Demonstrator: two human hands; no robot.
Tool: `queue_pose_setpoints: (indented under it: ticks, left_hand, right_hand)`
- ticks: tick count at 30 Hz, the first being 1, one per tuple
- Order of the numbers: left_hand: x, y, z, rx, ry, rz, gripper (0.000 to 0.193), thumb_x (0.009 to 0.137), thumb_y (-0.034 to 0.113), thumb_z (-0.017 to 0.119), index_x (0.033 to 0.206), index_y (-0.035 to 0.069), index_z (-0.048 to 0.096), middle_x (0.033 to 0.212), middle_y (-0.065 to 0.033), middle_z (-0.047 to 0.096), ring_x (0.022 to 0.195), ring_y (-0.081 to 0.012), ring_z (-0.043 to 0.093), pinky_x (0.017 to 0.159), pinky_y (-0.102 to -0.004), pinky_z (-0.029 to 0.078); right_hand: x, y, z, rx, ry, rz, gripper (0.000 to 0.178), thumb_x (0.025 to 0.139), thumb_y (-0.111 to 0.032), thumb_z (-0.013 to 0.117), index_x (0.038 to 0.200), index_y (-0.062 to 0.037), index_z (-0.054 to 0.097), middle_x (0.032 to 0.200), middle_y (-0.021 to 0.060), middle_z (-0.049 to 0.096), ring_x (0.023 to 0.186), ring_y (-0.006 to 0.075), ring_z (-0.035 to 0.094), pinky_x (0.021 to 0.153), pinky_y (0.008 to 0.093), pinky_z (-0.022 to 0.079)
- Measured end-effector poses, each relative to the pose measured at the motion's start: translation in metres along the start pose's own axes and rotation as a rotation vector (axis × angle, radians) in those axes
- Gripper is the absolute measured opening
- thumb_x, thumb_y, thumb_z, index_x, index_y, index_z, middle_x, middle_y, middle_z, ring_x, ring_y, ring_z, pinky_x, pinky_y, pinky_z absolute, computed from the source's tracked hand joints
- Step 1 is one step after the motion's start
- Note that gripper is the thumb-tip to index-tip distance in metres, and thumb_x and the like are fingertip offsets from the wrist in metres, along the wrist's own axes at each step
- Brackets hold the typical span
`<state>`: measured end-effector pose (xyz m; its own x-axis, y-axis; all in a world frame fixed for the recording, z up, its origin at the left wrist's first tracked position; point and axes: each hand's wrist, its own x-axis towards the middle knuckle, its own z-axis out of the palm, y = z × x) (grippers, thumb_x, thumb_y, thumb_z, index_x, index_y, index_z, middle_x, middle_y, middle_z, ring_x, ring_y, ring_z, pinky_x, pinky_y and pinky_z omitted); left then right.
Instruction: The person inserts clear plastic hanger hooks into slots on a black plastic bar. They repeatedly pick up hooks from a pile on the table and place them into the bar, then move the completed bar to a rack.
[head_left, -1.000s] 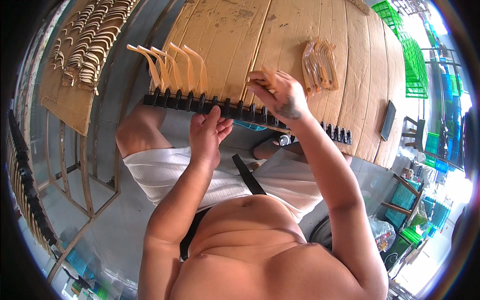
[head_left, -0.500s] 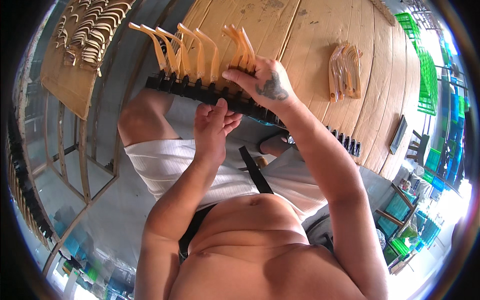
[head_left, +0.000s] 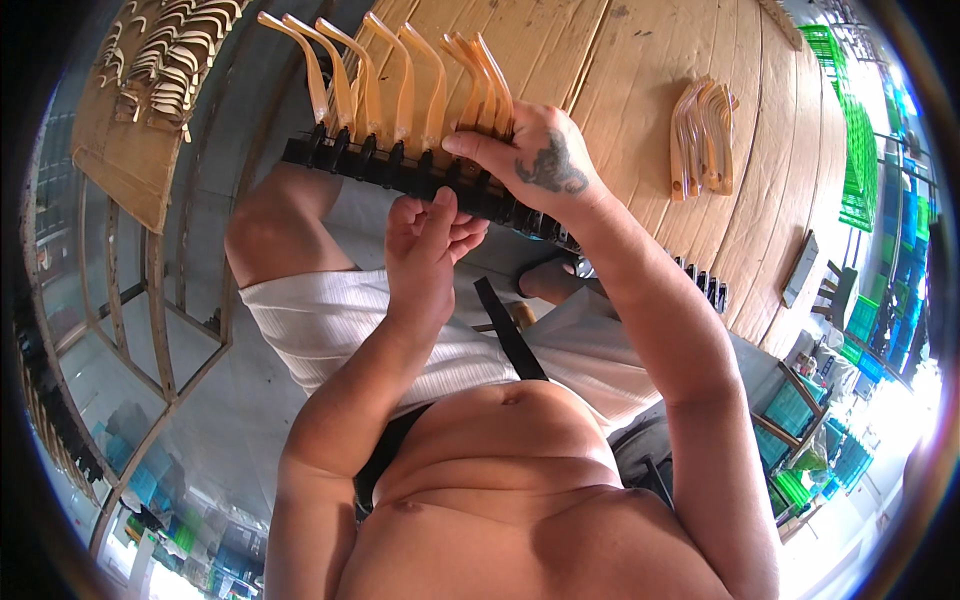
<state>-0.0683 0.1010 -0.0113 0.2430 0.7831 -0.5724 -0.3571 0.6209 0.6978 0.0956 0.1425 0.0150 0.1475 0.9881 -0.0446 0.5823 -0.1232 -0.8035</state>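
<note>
A long black rack with clips (head_left: 375, 172) crosses the table's near edge, slanting down to the right. Several amber, translucent eyeglass temples (head_left: 403, 85) stand up in its left clips, curved tips pointing away. My right hand (head_left: 540, 160), tattooed on the back, closes round a small bunch of loose-looking temples (head_left: 483, 85) just above the middle clips, thumb stretched leftward. Beneath the rack's near side, my left hand (head_left: 430, 235) has curled fingers and its thumb pressed at the rack's edge by a clip. The fingers of the right hand are partly hidden.
A pile of amber temples (head_left: 703, 140) lies on the wooden table (head_left: 620, 230) at right. More black clips (head_left: 705, 285) line its near edge. A brown board of curved pieces (head_left: 125, 175) stands at far left. Green crates (head_left: 855, 150) are beyond the table.
The table, rack and temples have shifted slightly within the view. Both hands keep almost the same grip and place along the rack.
</note>
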Motion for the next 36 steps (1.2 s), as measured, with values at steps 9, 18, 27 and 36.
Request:
queue_pose_setpoints:
  ticks: [9, 18, 27, 36]
  left_hand:
    - [-0.004, 0.0, 0.006, 0.001, 0.019, -0.055, 0.031, 0.091, 0.033, 0.062, 0.093, 0.008, 0.045, 0.084, -0.0055, 0.059, 0.078, -0.0179, 0.064, 0.078, -0.0357, 0.052]
    - [-0.009, -0.009, 0.014, 0.087, -0.024, -0.039, 0.027, 0.093, 0.031, 0.06, 0.094, 0.008, 0.046, 0.087, -0.0057, 0.06, 0.082, -0.0167, 0.063, 0.083, -0.0366, 0.051]
    - [-0.007, -0.013, 0.013, 0.069, -0.009, -0.033, 0.025, 0.094, 0.029, 0.059, 0.094, 0.009, 0.046, 0.087, -0.0052, 0.061, 0.08, -0.0161, 0.063, 0.082, -0.0365, 0.052]
    - [-0.008, -0.014, 0.01, 0.065, 0.001, -0.032, 0.023, 0.093, 0.029, 0.06, 0.094, 0.01, 0.047, 0.086, -0.0048, 0.062, 0.08, -0.0163, 0.064, 0.082, -0.0364, 0.052]
  right_hand:
    - [-0.011, 0.004, -0.011, 0.258, -0.057, -0.076, 0.029, 0.081, -0.031, 0.07, 0.086, -0.0026, 0.069, 0.066, 0.0149, 0.064, 0.062, 0.0293, 0.064, 0.059, 0.0348, 0.051]
    - [-0.014, 0.002, -0.024, 0.19, -0.103, -0.022, 0.02, 0.085, -0.026, 0.066, 0.092, -0.0073, 0.069, 0.071, 0.0086, 0.068, 0.066, 0.0209, 0.067, 0.063, 0.0308, 0.052]
    - [-0.009, 0.009, -0.024, 0.159, -0.123, -0.024, 0.025, 0.084, -0.031, 0.067, 0.091, -0.0076, 0.071, 0.07, 0.0089, 0.068, 0.065, 0.0234, 0.067, 0.062, 0.0326, 0.051]
    - [-0.008, 0.009, -0.022, 0.061, -0.101, -0.028, 0.032, 0.081, -0.037, 0.068, 0.085, -0.0054, 0.07, 0.065, 0.012, 0.065, 0.063, 0.0282, 0.065, 0.059, 0.0356, 0.051]
